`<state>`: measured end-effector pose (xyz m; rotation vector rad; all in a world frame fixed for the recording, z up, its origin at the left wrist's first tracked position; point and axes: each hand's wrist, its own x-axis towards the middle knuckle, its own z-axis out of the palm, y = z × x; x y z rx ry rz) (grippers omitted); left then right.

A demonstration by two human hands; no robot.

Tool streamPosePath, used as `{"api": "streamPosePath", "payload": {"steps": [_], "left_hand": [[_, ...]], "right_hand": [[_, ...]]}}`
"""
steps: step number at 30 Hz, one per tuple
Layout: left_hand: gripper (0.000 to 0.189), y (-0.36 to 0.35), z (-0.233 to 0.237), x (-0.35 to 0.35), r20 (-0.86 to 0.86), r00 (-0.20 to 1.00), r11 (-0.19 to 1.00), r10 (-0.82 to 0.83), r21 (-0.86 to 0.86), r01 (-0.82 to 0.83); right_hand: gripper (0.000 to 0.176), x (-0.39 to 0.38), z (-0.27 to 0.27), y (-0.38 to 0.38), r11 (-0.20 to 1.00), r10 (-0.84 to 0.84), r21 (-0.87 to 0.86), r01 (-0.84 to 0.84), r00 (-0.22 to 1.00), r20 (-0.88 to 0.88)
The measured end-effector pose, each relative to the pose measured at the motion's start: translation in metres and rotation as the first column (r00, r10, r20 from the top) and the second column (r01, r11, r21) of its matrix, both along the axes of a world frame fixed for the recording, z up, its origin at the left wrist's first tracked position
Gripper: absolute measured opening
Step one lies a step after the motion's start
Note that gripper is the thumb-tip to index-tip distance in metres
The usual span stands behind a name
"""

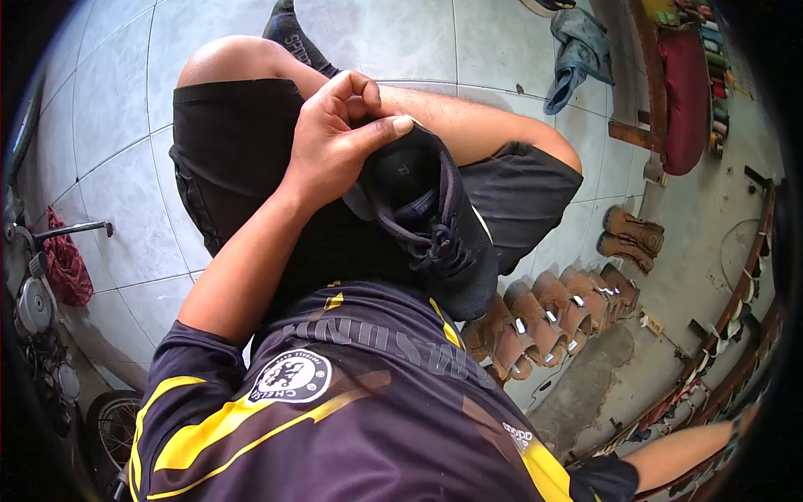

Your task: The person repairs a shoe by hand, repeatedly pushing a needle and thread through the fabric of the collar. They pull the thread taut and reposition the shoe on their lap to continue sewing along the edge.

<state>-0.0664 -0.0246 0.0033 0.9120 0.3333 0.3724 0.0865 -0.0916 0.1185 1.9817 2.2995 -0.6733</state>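
Note:
A black lace-up shoe (pixel 468 268) lies on my lap, its opening turned up and its heel away from me. At the heel end is my left hand (pixel 335 134), fingers curled in and thumb stretched along the collar, its tip by the rim. Whether a small thing sits between those fingers I cannot make out. Far to the right, my right arm is stretched out. Only part of my right hand (pixel 749 417) shows at the dark edge of the view, and its fingers are hidden.
Several brown shoes (pixel 535 314) stand in a row to my right, with a pair of brown boots (pixel 631 238) beyond. A blue cloth (pixel 579 54) lies on the tiles (pixel 502 42). A wooden bench (pixel 648 75) and racks flank the right; a motorbike (pixel 38 305) is at the left.

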Motion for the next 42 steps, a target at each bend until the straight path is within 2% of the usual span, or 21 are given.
{"api": "streamPosePath", "payload": {"steps": [4, 6, 12, 14, 17, 19, 22, 24, 26, 29, 32, 33, 36, 38, 40, 42], "left_hand": [[0.027, 0.0, 0.006, -0.001, -0.028, 0.999, 1.0, -0.019, 0.002, 0.019], [0.025, 0.001, 0.005, 0.001, -0.03, 0.999, 0.995, -0.018, 0.094, 0.02], [0.022, 0.003, 0.001, 0.003, -0.105, 0.994, 0.993, -0.024, 0.114, 0.036], [0.023, 0.005, 0.006, 0.003, -0.136, 0.99, 0.992, -0.032, 0.113, 0.048], [0.021, 0.003, 0.004, 0.007, -0.09, 0.996, 0.997, 0.029, 0.076, -0.022], [0.022, 0.002, 0.002, 0.007, -0.091, 0.995, 0.996, 0.045, 0.083, -0.037], [0.025, 0.001, 0.0, 0.008, -0.077, 0.993, 0.993, 0.092, 0.078, -0.086], [0.03, 0.004, 0.0, 0.006, -0.075, 0.997, 0.986, 0.023, 0.165, -0.011], [0.03, 0.002, 0.001, 0.007, -0.107, 0.993, 0.989, 0.039, 0.149, -0.023], [0.028, -0.001, 0.001, 0.007, -0.12, 0.992, 0.991, 0.049, 0.126, -0.034], [0.027, 0.0, 0.002, 0.007, -0.127, 0.991, 0.988, 0.044, 0.152, -0.024], [0.027, 0.0, 0.002, 0.007, -0.132, 0.99, 0.988, 0.045, 0.154, -0.024], [0.027, 0.001, 0.002, 0.006, -0.151, 0.988, 0.984, 0.043, 0.179, -0.015], [0.026, 0.001, 0.003, 0.007, -0.144, 0.988, 0.987, 0.048, 0.161, -0.024], [0.025, 0.002, 0.003, 0.007, -0.148, 0.988, 0.986, 0.04, 0.166, -0.015], [0.025, 0.003, 0.003, 0.007, -0.15, 0.988, 0.985, 0.035, 0.175, -0.008]], "right_hand": [[0.009, 0.012, -0.024, 0.007, 0.996, 0.095, 0.005, -0.095, 0.995, -0.032], [0.01, 0.021, -0.028, 0.009, 0.994, 0.114, 0.009, -0.113, 0.992, -0.046], [0.011, 0.039, -0.032, 0.02, 0.986, 0.168, 0.034, -0.165, 0.979, -0.114], [0.012, 0.056, -0.022, 0.023, 0.988, 0.138, 0.084, -0.127, 0.98, -0.146], [0.013, 0.105, 0.013, 0.019, 0.966, -0.076, 0.229, 0.122, 0.977, -0.199], [0.013, 0.132, 0.022, 0.001, 0.883, -0.276, 0.296, 0.363, 0.914, -0.298], [0.014, 0.116, -0.014, -0.028, 0.81, -0.376, 0.212, 0.547, 0.762, -0.527], [0.015, 0.088, -0.036, -0.042, 0.802, -0.39, 0.103, 0.588, 0.646, -0.657], [0.018, 0.07, -0.044, -0.055, 0.796, -0.413, -0.022, 0.605, 0.514, -0.752], [0.019, 0.056, -0.047, -0.07, 0.774, -0.439, -0.102, 0.624, 0.415, -0.797], [0.02, 0.043, -0.049, -0.076, 0.753, -0.423, -0.044, 0.657, 0.432, -0.796], [0.022, 0.038, -0.047, -0.075, 0.712, -0.466, -0.082, 0.698, 0.381, -0.798], [0.024, 0.035, -0.049, -0.071, 0.696, -0.483, -0.046, 0.716, 0.42, -0.768], [0.025, 0.04, -0.054, -0.073, 0.773, -0.376, 0.066, 0.631, 0.54, -0.753], [0.026, 0.042, -0.055, -0.076, 0.806, -0.321, 0.117, 0.58, 0.595, -0.737], [0.027, 0.04, -0.053, -0.078, 0.795, -0.361, 0.135, 0.591, 0.641, -0.677]]}}
